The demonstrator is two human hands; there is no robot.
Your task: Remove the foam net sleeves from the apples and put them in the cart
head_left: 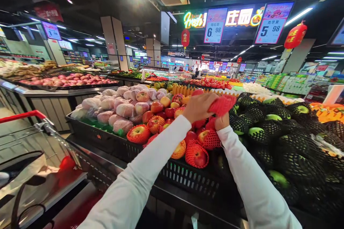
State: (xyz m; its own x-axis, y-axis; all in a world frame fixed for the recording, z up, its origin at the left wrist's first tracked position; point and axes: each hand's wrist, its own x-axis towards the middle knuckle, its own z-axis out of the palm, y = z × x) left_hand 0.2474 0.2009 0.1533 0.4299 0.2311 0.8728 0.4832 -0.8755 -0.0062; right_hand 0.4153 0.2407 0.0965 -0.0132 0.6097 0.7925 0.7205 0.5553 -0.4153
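Over the apple display, my left hand (199,107) is closed on a red foam fruit net (222,105), which is slightly blurred. My right hand (222,121) is closed just under the same net, its fingers mostly hidden. Whether an apple is inside the net cannot be made out. Below and around my hands lie red apples, some bare and some in red or orange foam nets, such as a netted apple (197,155) at the front and another netted apple (138,134) to the left.
A black crate (107,148) holds the apples, with plastic-wrapped fruit (122,111) at its left. Green fruit in black foam nets (290,150) is piled on the right. A shopping cart with a red handle (23,117) stands at the left. Price screens (215,25) hang overhead.
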